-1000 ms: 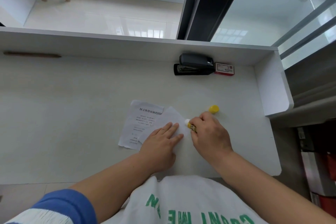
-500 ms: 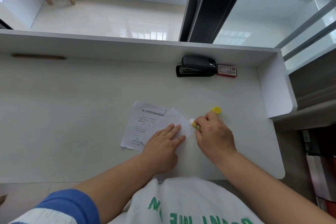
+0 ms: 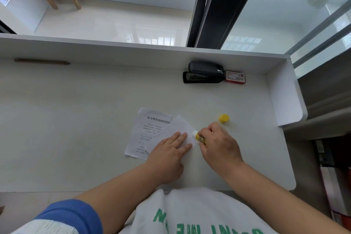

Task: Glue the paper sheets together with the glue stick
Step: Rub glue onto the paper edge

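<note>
Holding the blank sheet [image 3: 179,126] flat is the job of the left hand [image 3: 169,155]: its fingers lie straight and spread, palm down, on the near part of the sheet, presumably so the paper does not slide under the glue stroke.

Head view, all places relative to the blank sheet:
- The right hand [image 3: 218,144] is at the sheet's right edge, fingers curled round the glue stick [image 3: 199,137].
- The stick is tilted, its white tip on the sheet's right edge, just beyond the left fingertips. The low angle probably lets the glue face wipe along the margin.
- The printed sheet [image 3: 146,135] lies partly under the blank sheet, on its left, with the overlap where a joint would be made.
- The yellow cap [image 3: 224,118] stands off to the right and farther back, apart from both hands and likely parked within reach for recapping.
- A stapler [image 3: 204,72] and a staple box [image 3: 235,77] sit well beyond, against the desk's [image 3: 76,119] back wall, touching each other.

Judgement: glue is being applied; pressing the sheets together is not yet done.
</note>
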